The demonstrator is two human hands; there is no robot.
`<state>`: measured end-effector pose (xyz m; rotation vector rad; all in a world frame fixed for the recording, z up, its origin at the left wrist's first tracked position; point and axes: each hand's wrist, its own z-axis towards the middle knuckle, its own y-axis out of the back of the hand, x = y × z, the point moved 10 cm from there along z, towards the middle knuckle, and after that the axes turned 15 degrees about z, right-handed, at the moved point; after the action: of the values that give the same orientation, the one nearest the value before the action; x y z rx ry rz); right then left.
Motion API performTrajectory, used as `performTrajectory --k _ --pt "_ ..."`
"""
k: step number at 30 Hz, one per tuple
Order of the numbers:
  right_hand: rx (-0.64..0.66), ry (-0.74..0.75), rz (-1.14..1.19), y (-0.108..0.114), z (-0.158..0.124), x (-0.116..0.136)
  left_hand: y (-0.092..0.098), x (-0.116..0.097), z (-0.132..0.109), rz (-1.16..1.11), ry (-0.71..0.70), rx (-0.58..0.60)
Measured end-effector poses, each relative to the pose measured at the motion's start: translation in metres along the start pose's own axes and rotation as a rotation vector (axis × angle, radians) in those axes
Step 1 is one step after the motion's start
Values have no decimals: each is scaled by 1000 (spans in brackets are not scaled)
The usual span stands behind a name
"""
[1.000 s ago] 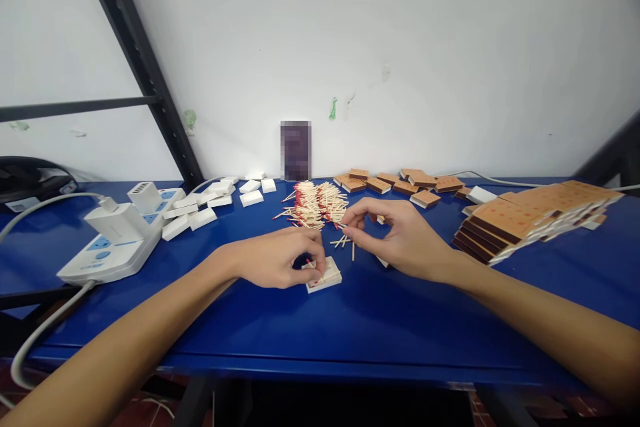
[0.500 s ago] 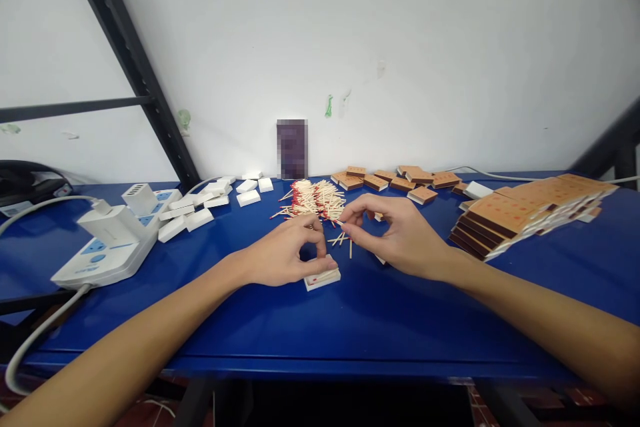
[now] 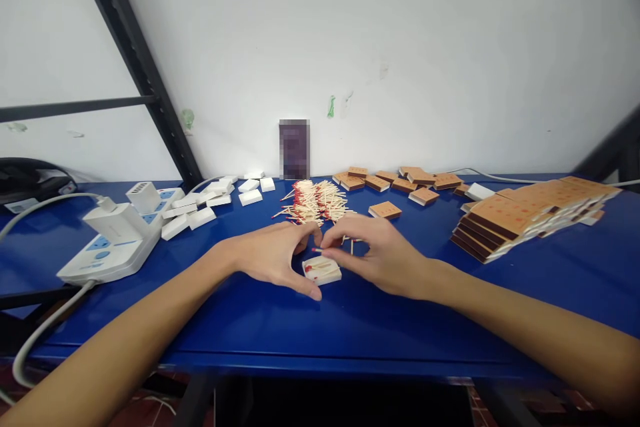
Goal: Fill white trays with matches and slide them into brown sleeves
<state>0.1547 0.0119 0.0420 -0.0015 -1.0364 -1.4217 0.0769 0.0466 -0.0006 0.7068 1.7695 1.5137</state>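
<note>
A small white matchbox tray (image 3: 336, 276) lies on the blue table with a few red-tipped matches inside. Spread around its left side is my left hand (image 3: 274, 255), thumb apart from the fingers, holding nothing I can see. Just above the tray, my right hand (image 3: 375, 250) pinches a match (image 3: 317, 250) between thumb and fingertips, its red head pointing left. Behind both hands sits a heap of loose matches (image 3: 320, 201). A few stray matches (image 3: 352, 247) lie partly hidden behind my right hand.
White matchbox trays (image 3: 201, 217) lie scattered at the left, beside a power strip (image 3: 105, 257) with plugged-in adapters and cables. Orange matchbox sleeves (image 3: 385, 210) spread across the back right. A large stack of sleeves (image 3: 505, 217) leans over at the right. A pixelated dark rectangle (image 3: 295, 150) stands against the wall.
My right hand has moved left and nearer, bringing a match over the tray. My left hand has opened, its thumb leaving the tray. One orange sleeve has come into view behind my right hand.
</note>
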Motion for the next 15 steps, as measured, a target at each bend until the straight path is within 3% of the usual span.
performTrajectory --k 3,6,8,10,15 --pt "69 11 -38 -7 1 -3 -3 -6 0 49 -29 0" --pt "-20 -31 -122 18 4 -15 -2 -13 0 79 -61 -42" --pt "-12 -109 -225 30 5 -31 2 -17 0 70 -80 -96" --pt "86 -189 -309 32 3 -47 5 -18 0 55 -83 -135" --pt "374 -272 -327 11 -8 -70 3 -23 3 48 -99 -145"
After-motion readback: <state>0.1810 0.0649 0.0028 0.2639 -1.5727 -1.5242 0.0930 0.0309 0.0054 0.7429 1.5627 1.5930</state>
